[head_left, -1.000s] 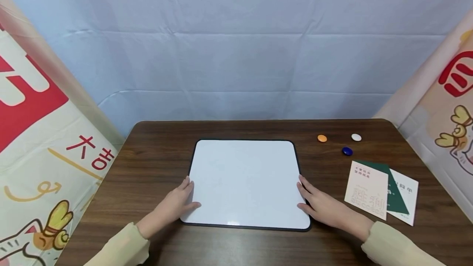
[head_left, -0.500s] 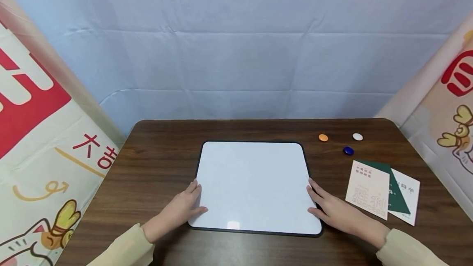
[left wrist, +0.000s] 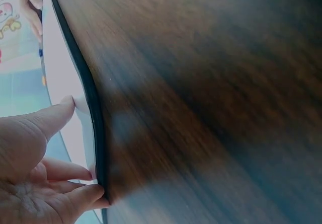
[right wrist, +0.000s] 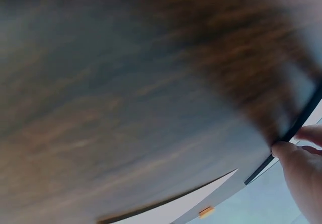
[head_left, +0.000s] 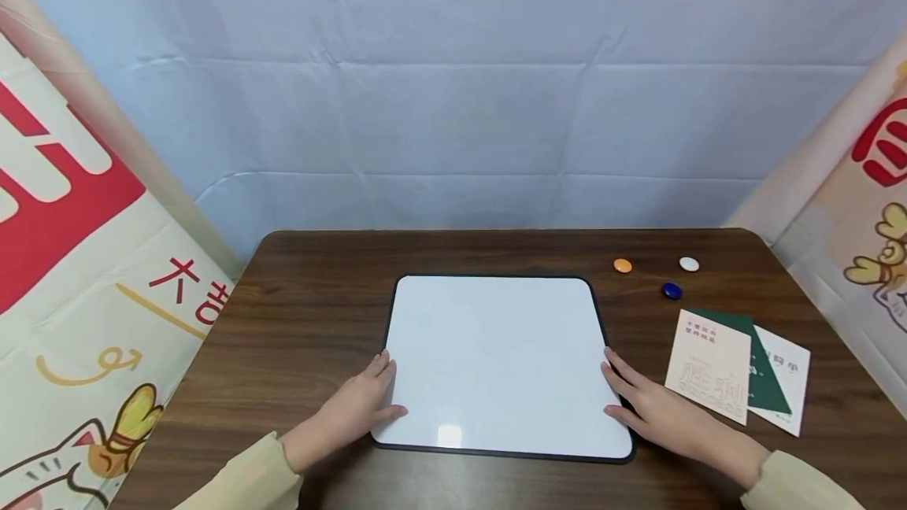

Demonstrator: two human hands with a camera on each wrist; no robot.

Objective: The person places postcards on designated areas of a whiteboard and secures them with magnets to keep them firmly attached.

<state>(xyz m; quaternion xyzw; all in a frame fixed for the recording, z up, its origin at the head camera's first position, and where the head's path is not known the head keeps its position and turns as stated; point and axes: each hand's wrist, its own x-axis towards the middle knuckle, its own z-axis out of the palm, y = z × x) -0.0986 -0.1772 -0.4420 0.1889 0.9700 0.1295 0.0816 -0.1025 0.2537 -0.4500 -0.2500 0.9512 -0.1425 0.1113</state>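
Note:
A white board with a thin black rim (head_left: 499,360) lies flat on the dark wooden table (head_left: 298,313). My left hand (head_left: 361,404) holds its left edge near the front corner, thumb on the white face. My right hand (head_left: 652,408) holds the right edge the same way. In the left wrist view the left hand (left wrist: 35,183) has its thumb on top and its fingers against the black rim (left wrist: 93,113). A fingertip of the right hand (right wrist: 302,168) pinches the rim (right wrist: 289,136) in the blurred right wrist view.
Right of the board lie an orange magnet (head_left: 622,265), a white magnet (head_left: 688,264) and a blue magnet (head_left: 671,290). Nearer me are overlapping cards: cream (head_left: 712,376), green (head_left: 761,380), white (head_left: 790,392). Printed banners flank the table and a blue cloth hangs behind it.
Both hands have slid the board to the right and a little toward me, closer to the magnets and cards. Their hold on its edges is unchanged.

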